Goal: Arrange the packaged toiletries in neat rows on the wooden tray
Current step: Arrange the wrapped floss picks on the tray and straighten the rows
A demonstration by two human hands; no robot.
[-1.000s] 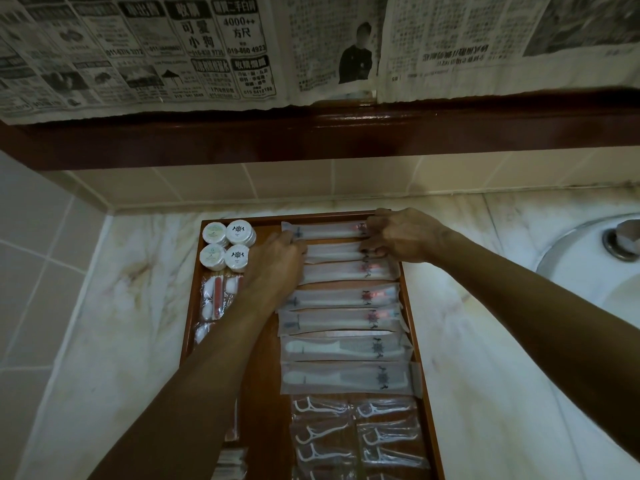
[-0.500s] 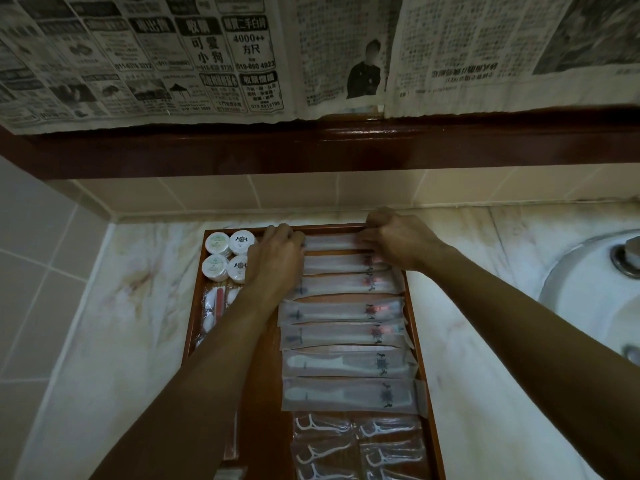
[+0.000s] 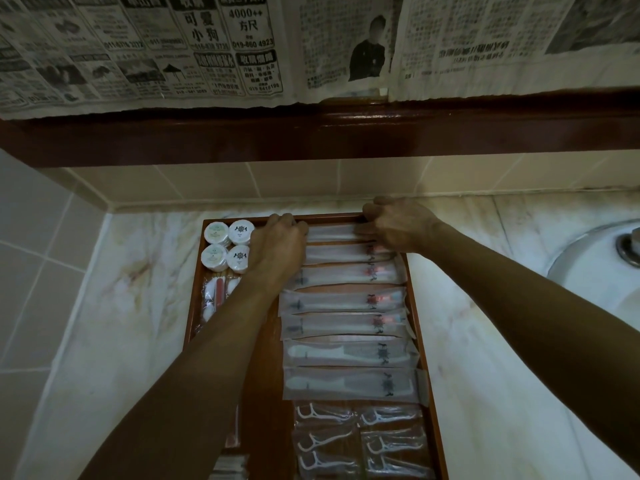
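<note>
Both hands (image 3: 277, 247) farther back — gripping top packet (image 3: 332, 233)

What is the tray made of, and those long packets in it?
The tray looks like wood with a glossy reddish-brown varnish: its rim catches the light. The long packets seem to be thin frosted plastic film, perhaps waxy paper; you can dimly see the items inside, and the ends look crimped flat.

Glossy wooden tray (image 3: 420, 306), translucent plastic packets (image 3: 346, 300), veined marble counter (image 3: 114, 306)
</note>
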